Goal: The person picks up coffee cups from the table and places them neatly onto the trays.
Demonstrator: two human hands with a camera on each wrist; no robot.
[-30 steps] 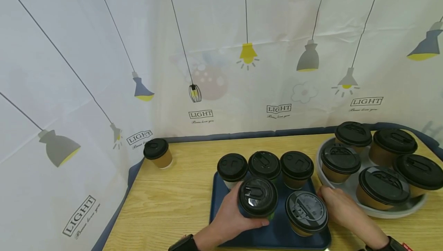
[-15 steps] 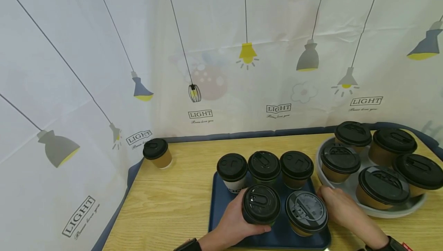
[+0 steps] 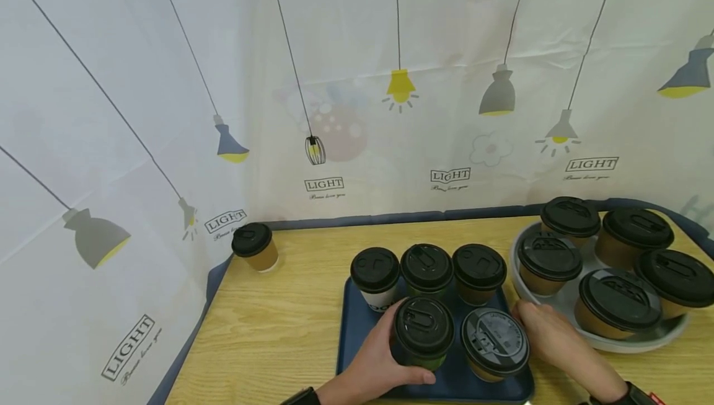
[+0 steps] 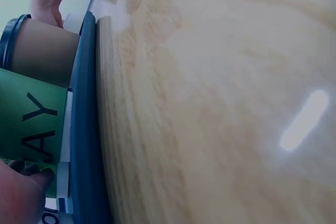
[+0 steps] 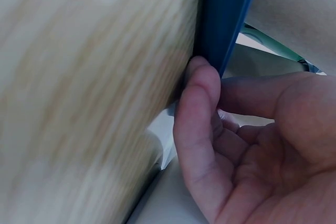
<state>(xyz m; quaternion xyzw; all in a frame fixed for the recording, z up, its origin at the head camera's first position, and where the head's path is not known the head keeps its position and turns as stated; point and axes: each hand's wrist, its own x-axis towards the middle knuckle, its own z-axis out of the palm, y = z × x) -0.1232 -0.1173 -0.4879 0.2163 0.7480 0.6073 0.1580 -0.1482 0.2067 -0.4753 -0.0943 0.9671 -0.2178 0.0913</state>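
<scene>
In the head view my left hand (image 3: 379, 358) grips a green paper cup with a black lid (image 3: 424, 327) over the front middle of a dark blue tray (image 3: 352, 330). Large letters show on the cup (image 4: 34, 114) in the left wrist view; whether its base touches the tray cannot be told. To its right stands a brown cup with a shiny dark lid (image 3: 495, 340). Behind are a white cup (image 3: 375, 270), another lidded cup (image 3: 426, 267) and a brown cup (image 3: 478, 268). My right hand (image 3: 549, 330) pinches the tray's right rim (image 5: 226, 19) between thumb and fingers.
A round white-grey dish (image 3: 619, 344) with several brown lidded cups stands right of the tray, close to my right hand. One small brown cup (image 3: 259, 253) is at the table's back left. A lamp-printed cloth (image 3: 357, 113) hangs behind the wooden table (image 3: 262, 330).
My left hand has moved slightly right and toward me with the green cup, uncovering more of the white cup behind. The right hand stays at the tray's rim.
</scene>
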